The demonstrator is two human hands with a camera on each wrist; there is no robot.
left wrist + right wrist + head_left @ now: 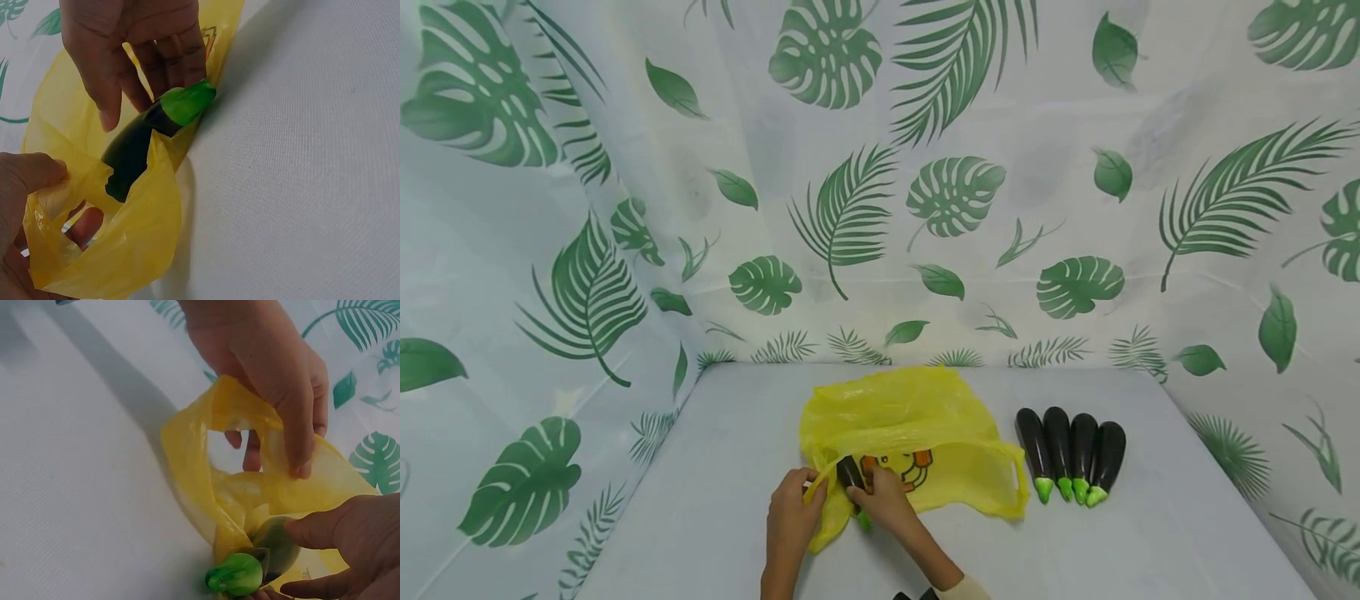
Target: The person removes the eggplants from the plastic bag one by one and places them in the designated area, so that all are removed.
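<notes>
A yellow plastic bag [880, 406] with a printed cartoon lies flat on the table, its opening toward me. My left hand [793, 504] pinches the bag's left handle between thumb and fingers, lifting that side. In the bag's mouth is a dark eggplant [128, 153] with a bright green stem end, which sticks out toward me. My right hand [886, 500] holds this eggplant, thumb on one side and fingers on the other, as the right wrist view shows. Part of the eggplant's dark body is hidden behind the yellow plastic.
Several more eggplants [1082, 454] lie side by side to the right of the bag, green ends toward me. The white table [715, 467] meets leaf-patterned sheets [865, 225] at its back and sides. A small dark object [917, 595] shows at the bottom edge.
</notes>
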